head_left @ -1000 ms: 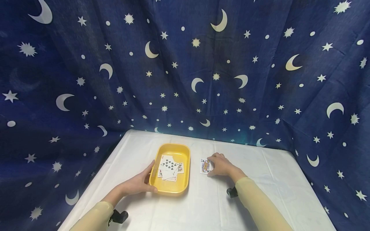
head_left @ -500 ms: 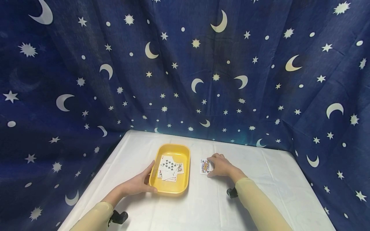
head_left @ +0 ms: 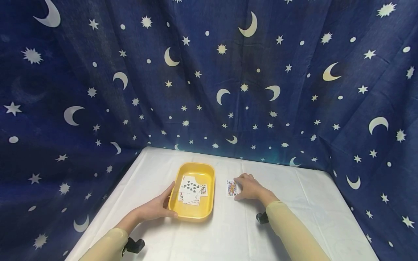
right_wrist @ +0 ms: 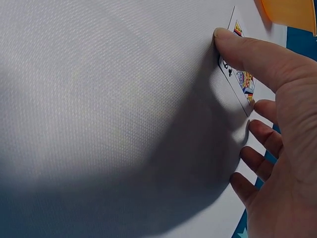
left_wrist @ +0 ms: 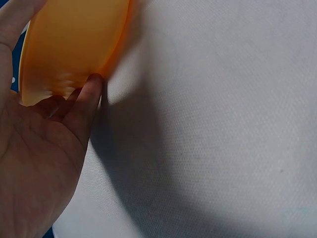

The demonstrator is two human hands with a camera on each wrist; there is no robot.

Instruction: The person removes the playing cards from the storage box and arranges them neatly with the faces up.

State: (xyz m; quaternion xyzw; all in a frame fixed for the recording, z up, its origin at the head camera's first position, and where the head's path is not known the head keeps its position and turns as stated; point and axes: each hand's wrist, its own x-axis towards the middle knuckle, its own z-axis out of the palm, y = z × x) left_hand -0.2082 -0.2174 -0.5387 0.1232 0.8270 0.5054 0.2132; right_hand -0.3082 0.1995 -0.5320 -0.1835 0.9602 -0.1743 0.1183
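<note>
A yellow plastic tray (head_left: 204,174) lies on the table, holding several loose playing cards (head_left: 190,185) face up, the ten of spades among them. My left hand (head_left: 153,208) holds the tray at its left side, the thumb by the near corner and the fingers against the outer wall (left_wrist: 74,44). To the right of the tray, a queen of clubs playing card (head_left: 231,188) lies face up on the cloth. My right hand (head_left: 250,187) spans that card, thumb (right_wrist: 233,42) at one edge and forefinger at the opposite edge. Its other fingers are loosely curled beside the card.
A white cloth (head_left: 228,232) covers the table. Dark blue curtains (head_left: 209,90) with moons and stars hang behind it and at both sides. Black wrist mounts (head_left: 134,245) sit below each forearm.
</note>
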